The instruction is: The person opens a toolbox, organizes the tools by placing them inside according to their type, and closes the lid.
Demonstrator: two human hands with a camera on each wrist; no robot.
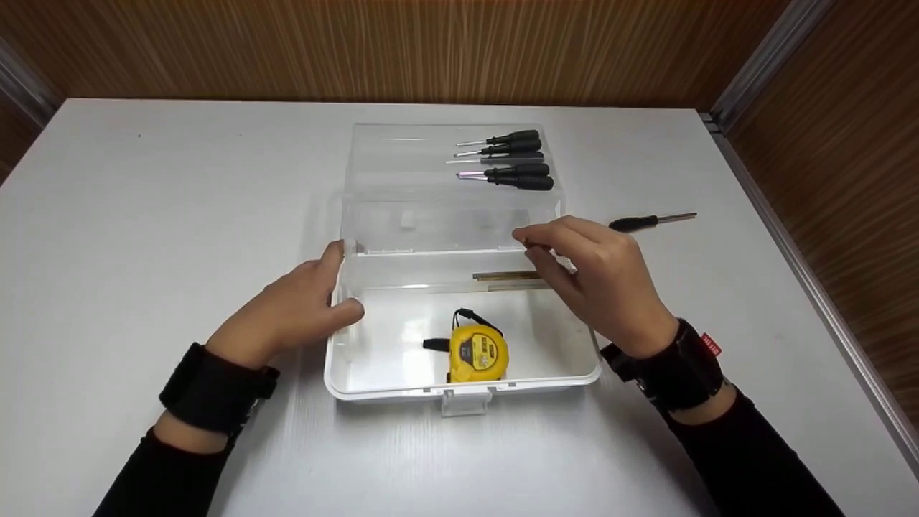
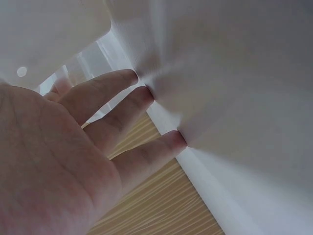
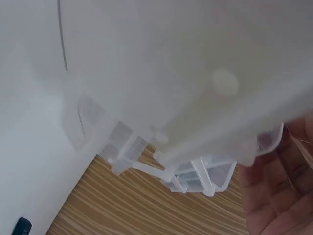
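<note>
A clear plastic toolbox (image 1: 459,391) stands open on the white table (image 1: 143,215), its lid (image 1: 402,161) laid back. Inside lie a yellow tape measure (image 1: 477,352) and thin metal strips (image 1: 502,276). A clear inner tray (image 1: 431,226) spans the back of the box. My right hand (image 1: 531,244) pinches the tray's right end; the right wrist view shows the tray (image 3: 195,98) close up, with the hand (image 3: 279,196) at its edge. My left hand (image 1: 344,281) rests against the box's left wall, straight fingers (image 2: 122,112) pressing the wall (image 2: 234,73).
Several black-handled screwdrivers (image 1: 513,159) lie on the open lid. One more screwdriver (image 1: 635,223) lies on the table to the right of the box. Wood-panelled walls (image 1: 431,43) close in the table at the back and right.
</note>
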